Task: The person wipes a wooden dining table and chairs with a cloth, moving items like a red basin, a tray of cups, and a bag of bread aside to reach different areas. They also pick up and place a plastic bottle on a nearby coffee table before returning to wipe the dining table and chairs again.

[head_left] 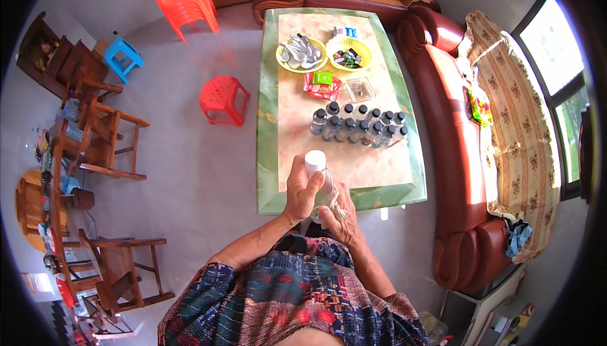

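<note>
A clear bottle with a white cap (315, 160) is held upright or slightly tilted in front of my body, at the near edge of the table. My left hand (301, 189) is closed around its upper part, just under the cap. Lower down, my right hand (342, 221) grips the bottle's side, and a pale cord or cloth-like strand (340, 205) shows beside its fingers. Beyond my hands, several small clear bottles with black caps (358, 126) stand in rows on the table. Much of the held bottle's body is hidden by my fingers.
The table (268, 156) has a green stone-like border. On it are a plate of spoons (301, 53), a yellow bowl with small packets (349, 55), red and green packets (322, 84) and a clear box (360, 89). A red stool (225, 96) stands left, a brown sofa (452, 175) right.
</note>
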The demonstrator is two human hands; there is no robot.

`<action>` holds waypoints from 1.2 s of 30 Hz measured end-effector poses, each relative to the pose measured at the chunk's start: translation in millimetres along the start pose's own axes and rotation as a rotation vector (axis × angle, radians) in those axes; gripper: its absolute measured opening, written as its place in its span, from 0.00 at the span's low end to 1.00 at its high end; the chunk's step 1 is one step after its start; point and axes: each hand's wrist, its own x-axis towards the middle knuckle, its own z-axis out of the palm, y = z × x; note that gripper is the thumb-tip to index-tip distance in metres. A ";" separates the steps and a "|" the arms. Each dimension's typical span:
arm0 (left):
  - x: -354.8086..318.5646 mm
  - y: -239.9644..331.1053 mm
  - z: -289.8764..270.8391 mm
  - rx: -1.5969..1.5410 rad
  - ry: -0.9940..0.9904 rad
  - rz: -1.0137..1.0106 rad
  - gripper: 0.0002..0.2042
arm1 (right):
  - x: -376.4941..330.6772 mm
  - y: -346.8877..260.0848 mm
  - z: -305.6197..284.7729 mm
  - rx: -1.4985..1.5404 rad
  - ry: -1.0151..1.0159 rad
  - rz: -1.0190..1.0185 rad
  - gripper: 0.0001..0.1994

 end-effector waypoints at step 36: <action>132.3 -308.1 -66.5 0.766 0.397 -0.068 0.21 | -12.5 153.7 -75.0 0.375 0.164 0.873 0.14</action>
